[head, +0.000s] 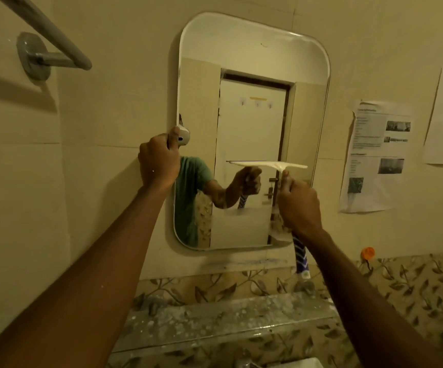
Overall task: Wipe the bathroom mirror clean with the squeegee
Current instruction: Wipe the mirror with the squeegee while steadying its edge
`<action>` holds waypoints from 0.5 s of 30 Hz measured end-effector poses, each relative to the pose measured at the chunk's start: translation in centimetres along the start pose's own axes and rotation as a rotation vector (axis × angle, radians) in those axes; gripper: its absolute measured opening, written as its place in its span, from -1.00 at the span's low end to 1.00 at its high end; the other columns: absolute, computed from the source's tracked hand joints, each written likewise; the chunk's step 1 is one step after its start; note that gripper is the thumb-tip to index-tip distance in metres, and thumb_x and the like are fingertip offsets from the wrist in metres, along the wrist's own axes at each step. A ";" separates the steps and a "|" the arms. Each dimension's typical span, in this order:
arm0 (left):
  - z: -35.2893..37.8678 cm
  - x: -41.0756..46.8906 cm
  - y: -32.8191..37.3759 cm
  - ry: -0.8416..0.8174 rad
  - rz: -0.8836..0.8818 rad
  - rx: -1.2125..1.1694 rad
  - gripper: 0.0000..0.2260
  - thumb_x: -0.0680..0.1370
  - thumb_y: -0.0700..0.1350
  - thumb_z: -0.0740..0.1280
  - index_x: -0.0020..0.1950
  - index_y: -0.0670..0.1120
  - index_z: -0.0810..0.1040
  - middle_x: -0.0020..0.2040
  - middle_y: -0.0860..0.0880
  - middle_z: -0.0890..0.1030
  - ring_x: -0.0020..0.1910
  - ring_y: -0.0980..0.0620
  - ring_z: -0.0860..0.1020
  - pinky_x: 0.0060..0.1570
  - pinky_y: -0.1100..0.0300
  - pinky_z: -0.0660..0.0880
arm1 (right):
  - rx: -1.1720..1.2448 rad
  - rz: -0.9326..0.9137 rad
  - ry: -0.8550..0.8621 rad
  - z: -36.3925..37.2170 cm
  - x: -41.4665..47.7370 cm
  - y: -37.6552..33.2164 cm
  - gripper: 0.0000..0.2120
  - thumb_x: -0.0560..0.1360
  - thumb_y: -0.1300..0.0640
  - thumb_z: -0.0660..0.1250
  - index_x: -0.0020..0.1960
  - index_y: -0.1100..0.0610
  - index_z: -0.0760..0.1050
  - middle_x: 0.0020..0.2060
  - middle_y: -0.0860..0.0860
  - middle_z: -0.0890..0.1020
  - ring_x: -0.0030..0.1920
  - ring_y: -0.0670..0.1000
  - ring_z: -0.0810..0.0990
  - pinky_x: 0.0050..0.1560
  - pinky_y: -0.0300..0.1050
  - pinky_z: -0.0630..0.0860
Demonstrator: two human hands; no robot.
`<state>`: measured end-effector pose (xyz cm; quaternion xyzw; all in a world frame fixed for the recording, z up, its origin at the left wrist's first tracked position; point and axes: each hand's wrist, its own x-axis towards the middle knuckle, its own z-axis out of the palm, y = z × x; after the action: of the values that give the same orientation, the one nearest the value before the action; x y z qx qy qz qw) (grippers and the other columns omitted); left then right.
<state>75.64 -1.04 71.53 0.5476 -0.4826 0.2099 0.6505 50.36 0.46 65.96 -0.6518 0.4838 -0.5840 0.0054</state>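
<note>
A squeegee [268,164] lies flat against the mirror [252,62] about two-thirds of the way down the glass, its pale blade running level from mid-mirror toward the right edge. The blue-and-white handle drops down and slightly right from the blade, so the grip sits just below the blade's right part. The right hand [298,205] is clenched round that handle; the left hand [158,161] clutches the mirror's left rim, apparently steadying it, and is well apart from the blade. The glass still to cover appears to lie below the blade, so a downward pull toward the grip looks likely. Whether the rubber edge touches the glass cannot be told, and the fist hides the middle of the handle. Streaks or wet patches are hard to make out in the dim yellow light.
</note>
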 end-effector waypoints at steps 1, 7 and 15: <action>0.0 0.0 0.0 -0.003 0.000 0.000 -0.50 0.62 0.15 0.11 -0.12 -0.24 0.59 -0.14 -0.27 0.65 -0.12 -0.24 0.59 -0.26 0.09 0.39 | -0.004 -0.003 0.000 0.2 0.1 0.2 -0.52 0.67 -0.04 0.00 -0.26 0.16 0.48 -0.38 0.15 0.59 -0.44 0.08 0.54 -0.44 -0.04 0.53; 0.2 -0.1 -0.2 -0.017 -0.025 0.009 -0.50 0.62 0.15 0.10 -0.09 -0.24 0.59 -0.09 -0.29 0.64 -0.03 -0.28 0.55 -0.16 0.02 0.42 | -0.082 0.188 -0.116 3.9 -8.3 5.8 -0.52 0.67 -0.07 -0.04 -0.28 0.08 0.45 -0.41 0.11 0.58 -0.42 0.08 0.57 -0.44 -0.05 0.50; -0.7 -0.4 0.3 -0.059 -0.034 -0.018 -0.48 0.62 0.15 0.11 -0.17 -0.26 0.57 -0.17 -0.30 0.63 -0.10 -0.30 0.55 -0.25 0.03 0.35 | -0.011 0.157 -0.136 1.3 -6.7 2.9 -0.53 0.67 -0.06 -0.02 -0.21 0.14 0.50 -0.36 0.17 0.60 -0.41 0.16 0.56 -0.38 0.05 0.56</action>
<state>75.48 -0.21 71.38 0.5557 -0.4941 0.1783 0.6444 50.56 2.41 58.81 -0.6500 0.5351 -0.5336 0.0805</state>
